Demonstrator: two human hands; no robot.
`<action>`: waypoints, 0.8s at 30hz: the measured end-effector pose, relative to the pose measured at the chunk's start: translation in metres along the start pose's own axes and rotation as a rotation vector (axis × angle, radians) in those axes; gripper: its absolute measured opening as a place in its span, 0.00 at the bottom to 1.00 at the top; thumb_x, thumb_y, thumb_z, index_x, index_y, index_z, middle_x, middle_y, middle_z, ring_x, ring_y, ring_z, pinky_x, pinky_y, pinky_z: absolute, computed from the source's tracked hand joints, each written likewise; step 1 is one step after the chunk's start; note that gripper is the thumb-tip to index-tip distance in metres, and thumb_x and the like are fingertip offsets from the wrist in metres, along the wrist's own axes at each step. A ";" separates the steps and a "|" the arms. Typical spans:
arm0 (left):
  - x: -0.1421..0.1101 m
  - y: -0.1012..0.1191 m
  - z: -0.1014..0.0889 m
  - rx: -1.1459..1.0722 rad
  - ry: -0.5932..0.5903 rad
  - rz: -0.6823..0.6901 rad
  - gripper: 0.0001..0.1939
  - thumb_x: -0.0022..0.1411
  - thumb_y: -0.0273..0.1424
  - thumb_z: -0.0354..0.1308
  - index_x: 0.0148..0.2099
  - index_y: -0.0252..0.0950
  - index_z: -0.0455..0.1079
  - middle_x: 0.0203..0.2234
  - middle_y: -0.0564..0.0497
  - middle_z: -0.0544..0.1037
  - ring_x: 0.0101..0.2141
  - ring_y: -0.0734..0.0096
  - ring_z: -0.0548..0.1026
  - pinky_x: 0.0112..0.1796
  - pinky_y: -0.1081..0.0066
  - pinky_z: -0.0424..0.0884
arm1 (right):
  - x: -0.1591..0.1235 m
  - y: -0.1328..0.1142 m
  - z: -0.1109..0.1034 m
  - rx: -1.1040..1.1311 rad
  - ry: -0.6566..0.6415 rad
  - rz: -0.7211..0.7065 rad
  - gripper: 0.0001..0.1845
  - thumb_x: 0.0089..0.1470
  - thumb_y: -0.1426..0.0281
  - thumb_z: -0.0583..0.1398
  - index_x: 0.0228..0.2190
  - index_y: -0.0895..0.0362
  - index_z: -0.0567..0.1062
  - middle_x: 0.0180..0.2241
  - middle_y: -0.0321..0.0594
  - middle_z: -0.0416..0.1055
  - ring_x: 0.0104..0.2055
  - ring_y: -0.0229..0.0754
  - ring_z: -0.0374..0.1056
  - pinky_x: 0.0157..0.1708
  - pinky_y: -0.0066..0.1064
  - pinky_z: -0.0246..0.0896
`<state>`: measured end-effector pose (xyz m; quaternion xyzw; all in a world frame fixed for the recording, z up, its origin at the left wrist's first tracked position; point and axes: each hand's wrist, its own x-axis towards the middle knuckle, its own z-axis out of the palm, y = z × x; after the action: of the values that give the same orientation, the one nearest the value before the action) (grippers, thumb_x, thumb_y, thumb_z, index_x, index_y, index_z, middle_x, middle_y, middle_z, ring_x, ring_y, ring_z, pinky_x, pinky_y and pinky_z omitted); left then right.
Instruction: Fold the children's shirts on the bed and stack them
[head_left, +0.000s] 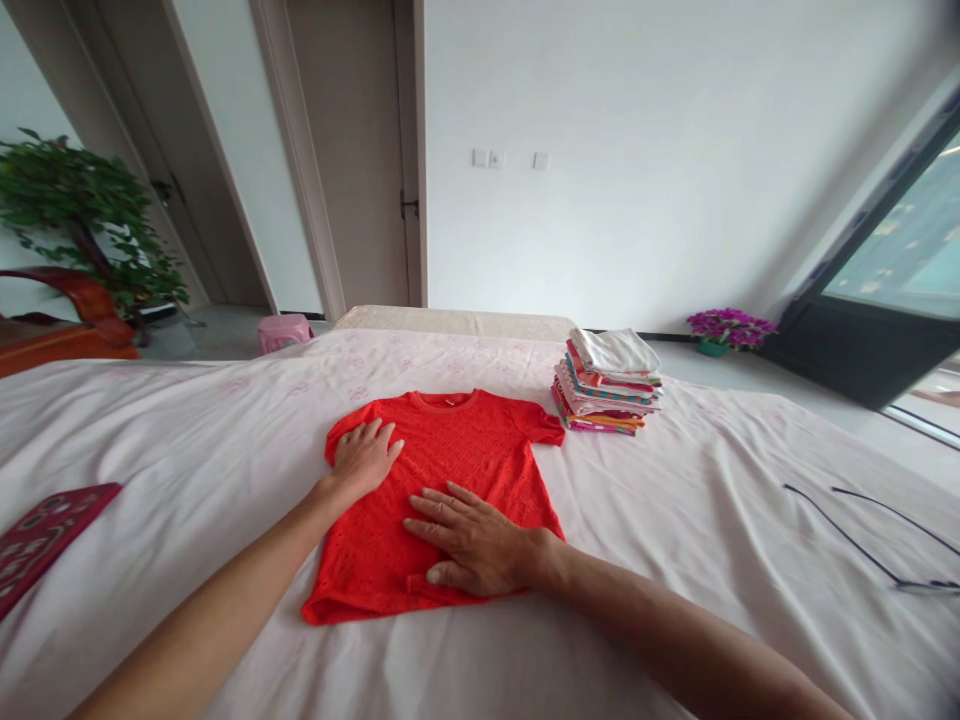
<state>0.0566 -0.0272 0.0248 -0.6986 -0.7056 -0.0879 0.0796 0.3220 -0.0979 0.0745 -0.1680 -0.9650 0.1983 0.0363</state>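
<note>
A red short-sleeved shirt [457, 450] lies spread out on the pale bed sheet, its neckline facing away from me. My left hand [365, 458] rests on its left shoulder and sleeve, palm down with the fingers stretched. Lower on the shirt, near the hem, my right hand [469, 540] lies flat with spread fingers. A small fold shows at the hem beneath the right thumb. The right sleeve reaches close to a stack of folded clothes [609, 385], topped by a white piece.
The sheet [660, 590] is wrinkled on the right, where dark-framed glasses [896, 580] lie. A dark red patterned item [52, 535] sits at the left. Beyond the bed are a pink stool [285, 330], a wooden armchair [90, 310], a leafy plant [82, 210] and purple flowers [731, 325].
</note>
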 end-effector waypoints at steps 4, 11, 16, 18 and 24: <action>0.017 -0.013 0.001 0.079 0.007 -0.103 0.25 0.68 0.39 0.44 0.60 0.34 0.66 0.58 0.36 0.70 0.56 0.46 0.68 0.57 0.44 0.55 | -0.002 -0.002 0.002 0.020 0.005 0.004 0.36 0.66 0.49 0.46 0.68 0.54 0.50 0.70 0.45 0.42 0.72 0.46 0.35 0.69 0.45 0.22; 0.055 0.016 0.012 -0.039 -0.037 0.130 0.28 0.70 0.38 0.39 0.64 0.30 0.63 0.63 0.39 0.65 0.63 0.58 0.61 0.61 0.60 0.53 | -0.001 0.001 0.002 0.043 0.018 0.015 0.36 0.65 0.49 0.46 0.68 0.52 0.50 0.70 0.43 0.43 0.72 0.45 0.36 0.69 0.43 0.21; 0.079 0.020 0.038 -0.076 -0.094 0.108 0.36 0.68 0.49 0.40 0.70 0.33 0.51 0.68 0.39 0.55 0.66 0.52 0.54 0.62 0.52 0.51 | -0.002 0.004 0.003 0.033 0.040 0.010 0.37 0.65 0.49 0.47 0.67 0.53 0.52 0.70 0.44 0.43 0.72 0.45 0.37 0.69 0.43 0.21; 0.086 0.013 0.042 -0.086 -0.099 0.109 0.36 0.69 0.49 0.39 0.71 0.35 0.49 0.68 0.40 0.53 0.67 0.54 0.52 0.63 0.52 0.49 | -0.003 0.005 0.003 0.024 0.047 0.008 0.37 0.65 0.49 0.48 0.67 0.54 0.52 0.70 0.45 0.43 0.72 0.45 0.36 0.69 0.43 0.22; 0.092 0.005 0.039 -0.065 0.007 0.103 0.30 0.70 0.41 0.41 0.69 0.34 0.56 0.66 0.39 0.60 0.65 0.53 0.57 0.62 0.53 0.51 | -0.003 0.005 0.006 -0.008 0.069 0.003 0.36 0.65 0.50 0.49 0.67 0.53 0.53 0.69 0.44 0.44 0.71 0.45 0.38 0.69 0.43 0.23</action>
<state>0.0607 0.0709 0.0088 -0.7359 -0.6652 -0.1092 0.0640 0.3259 -0.0971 0.0667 -0.1763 -0.9636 0.1887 0.0688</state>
